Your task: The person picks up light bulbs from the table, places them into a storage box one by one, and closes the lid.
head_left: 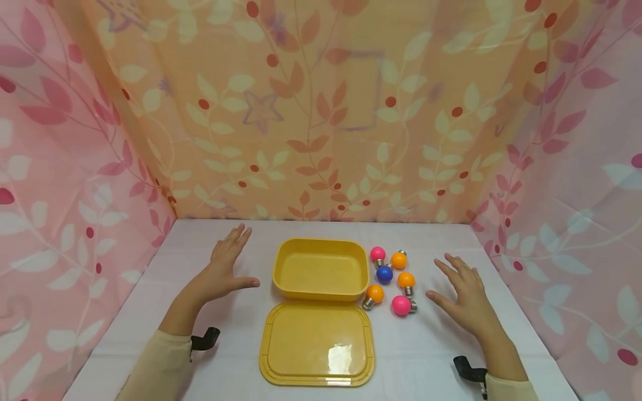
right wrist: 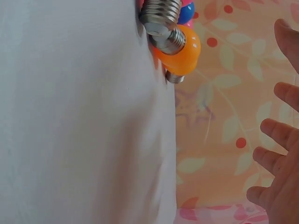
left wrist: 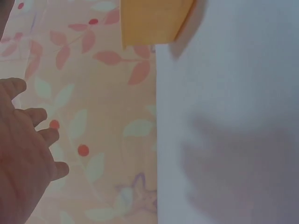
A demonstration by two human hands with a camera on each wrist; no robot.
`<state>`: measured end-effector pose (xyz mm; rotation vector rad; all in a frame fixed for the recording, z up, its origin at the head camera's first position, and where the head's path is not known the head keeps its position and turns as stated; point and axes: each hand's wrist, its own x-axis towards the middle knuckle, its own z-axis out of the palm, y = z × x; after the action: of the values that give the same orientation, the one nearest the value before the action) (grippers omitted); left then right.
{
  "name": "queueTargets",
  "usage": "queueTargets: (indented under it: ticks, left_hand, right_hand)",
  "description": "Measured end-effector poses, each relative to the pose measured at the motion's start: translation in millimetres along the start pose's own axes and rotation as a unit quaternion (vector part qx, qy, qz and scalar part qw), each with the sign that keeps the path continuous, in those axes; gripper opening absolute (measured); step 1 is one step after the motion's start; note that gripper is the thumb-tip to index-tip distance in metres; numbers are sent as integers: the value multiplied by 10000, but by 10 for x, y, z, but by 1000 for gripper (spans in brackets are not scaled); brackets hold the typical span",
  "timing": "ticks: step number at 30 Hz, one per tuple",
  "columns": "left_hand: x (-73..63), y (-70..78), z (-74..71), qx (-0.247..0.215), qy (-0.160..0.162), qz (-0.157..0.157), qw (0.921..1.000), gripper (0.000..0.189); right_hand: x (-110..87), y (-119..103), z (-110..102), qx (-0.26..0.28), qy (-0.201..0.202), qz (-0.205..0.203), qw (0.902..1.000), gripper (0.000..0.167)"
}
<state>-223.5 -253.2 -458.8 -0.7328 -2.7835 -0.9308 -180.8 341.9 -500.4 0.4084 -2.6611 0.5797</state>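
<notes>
An open yellow plastic box (head_left: 321, 295) stands in the middle of the table, and its flat yellow lid (head_left: 316, 345) lies in front of it. Several small colored light bulbs with metal screw bases are grouped right of the box: orange ones (head_left: 406, 279), pink ones (head_left: 400, 305) and a blue one (head_left: 384, 274). My left hand (head_left: 225, 270) hovers left of the box, fingers spread, holding nothing. On the other side, my right hand (head_left: 466, 298) is raised right of the bulbs, fingers apart and touching nothing. The right wrist view shows an orange bulb (right wrist: 182, 53) near that hand.
A white cloth (head_left: 236, 356) covers the table. Patterned fabric rises behind as an orange back curtain (head_left: 321, 111), with pink side curtains (head_left: 65, 167) at left and right. A black wrist camera (head_left: 205, 338) sits at each sleeve cuff.
</notes>
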Motion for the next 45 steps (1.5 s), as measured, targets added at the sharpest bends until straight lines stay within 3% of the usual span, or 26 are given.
queueTargets:
  ticks: [7,14,18,31,36,45]
  left_hand:
    - [127,70,177,-391,-137,63,9991,123]
    - [150,160,347,-920,-300,-278,9949,120]
    - [162,165,441,-1226,-327,-307,9914,119]
    - [191,140,646,-1162,-522,-610,9900,125]
    - [199,86,699,-1127,-617,-611,9898,128]
    - [191,-43,790,-1540,-717,-659,9833,124]
  right_hand:
    - [2,-26,56,157,-15,23,9999,87]
    - [-30,0,112,328,-113,-6,9994,83]
    - [-40,5,127,546,-262,4,9982,84]
    - [-119,56,197,1407,-807,137,9867,77]
    - [-143,61,226,1429,-838,160,9860,72]
    - [-181,52,365,1376,-1013,80,9853,54]
